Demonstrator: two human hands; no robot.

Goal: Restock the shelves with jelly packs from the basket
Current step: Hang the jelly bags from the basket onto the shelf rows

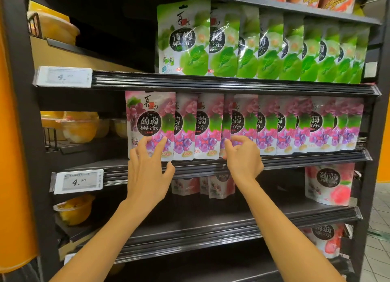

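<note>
Left grip (147, 165): fingers spread wide, tips on lower face of leftmost purple jelly pack (150, 117), holding nothing. Right grip (242, 157): fingers curled at a mid-row pack's bottom; pinch unclear. Packs overlap along middle shelf (295, 158) front edge. Green packs (253, 43) above, price tag (79, 181) lower left.

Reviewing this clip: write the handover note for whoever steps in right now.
Left hand: open grip, fingers flat on the front purple jelly pack.
Right hand: fingers curled at a mid-row purple pack; whether it pinches is unclear.
Done: the green packs and the purple row fill most of their shelves.
Left: the shelf below holds only a few pink packs, with gaps. Basket not in view.
</note>
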